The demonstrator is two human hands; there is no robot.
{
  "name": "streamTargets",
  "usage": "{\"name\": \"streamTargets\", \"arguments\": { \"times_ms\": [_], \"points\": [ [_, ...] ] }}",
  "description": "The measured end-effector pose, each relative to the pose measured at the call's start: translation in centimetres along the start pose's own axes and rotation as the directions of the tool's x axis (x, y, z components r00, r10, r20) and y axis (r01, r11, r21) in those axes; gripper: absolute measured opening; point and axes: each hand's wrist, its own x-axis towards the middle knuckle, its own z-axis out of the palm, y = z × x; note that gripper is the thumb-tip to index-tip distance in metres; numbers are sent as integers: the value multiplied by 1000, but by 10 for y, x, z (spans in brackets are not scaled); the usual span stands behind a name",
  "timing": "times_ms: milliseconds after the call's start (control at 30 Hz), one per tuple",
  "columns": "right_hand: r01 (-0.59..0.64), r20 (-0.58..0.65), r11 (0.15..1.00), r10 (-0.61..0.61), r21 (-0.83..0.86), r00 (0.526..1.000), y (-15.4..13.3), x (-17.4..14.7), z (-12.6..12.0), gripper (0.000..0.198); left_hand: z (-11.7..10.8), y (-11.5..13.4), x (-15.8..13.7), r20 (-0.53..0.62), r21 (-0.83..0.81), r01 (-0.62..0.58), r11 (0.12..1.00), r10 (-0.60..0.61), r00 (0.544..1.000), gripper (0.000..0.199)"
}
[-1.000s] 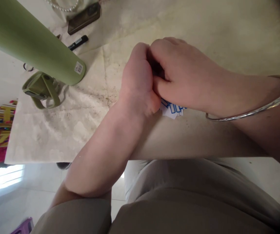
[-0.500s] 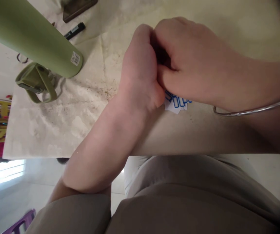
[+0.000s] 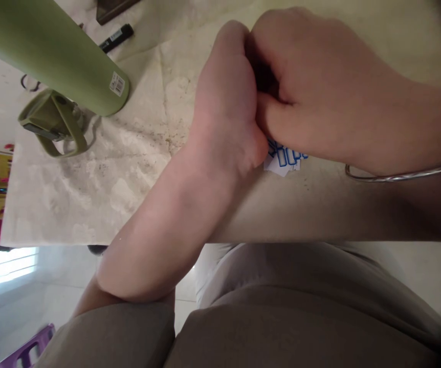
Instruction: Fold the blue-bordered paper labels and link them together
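Side by side and touching, both my hands are raised above the table. My left hand (image 3: 228,92) is curled, its back and wrist turned to the camera. Beside it my right hand (image 3: 316,76) is closed, the thumb pressed toward the left hand; a silver bangle (image 3: 400,178) circles that wrist. Whatever is between the fingers is hidden by the hands. Beneath them, partly covered, lie white paper pieces (image 3: 280,166) and blue outlined shapes (image 3: 287,156) that look like cut-out letters or clips; I cannot tell which.
A green bottle (image 3: 63,56) stands at the left, near its green handled lid (image 3: 53,122). Behind are a black marker (image 3: 116,38), a dark box-like object (image 3: 115,7) and a black ring (image 3: 29,83). The cloth-covered table (image 3: 101,199) ends before my lap; a purple stool (image 3: 28,350) is below.
Both hands sit slightly higher and farther right in view, still together. The bottle, lid and marker have shifted slightly up and left, as the camera view moved a little.
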Motion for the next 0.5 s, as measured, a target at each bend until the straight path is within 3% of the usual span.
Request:
{"name": "streamTargets", "arguments": {
  "times_ms": [100,500],
  "points": [
    [-29,24,999,29,-16,999,1,0,1,41,-1,-2,3,59,102,-113,988,107,993,29],
    [46,-18,996,-45,72,999,11,3,11,20,-3,-4,9,31,36,40,999,-41,999,22]
  ]
}}
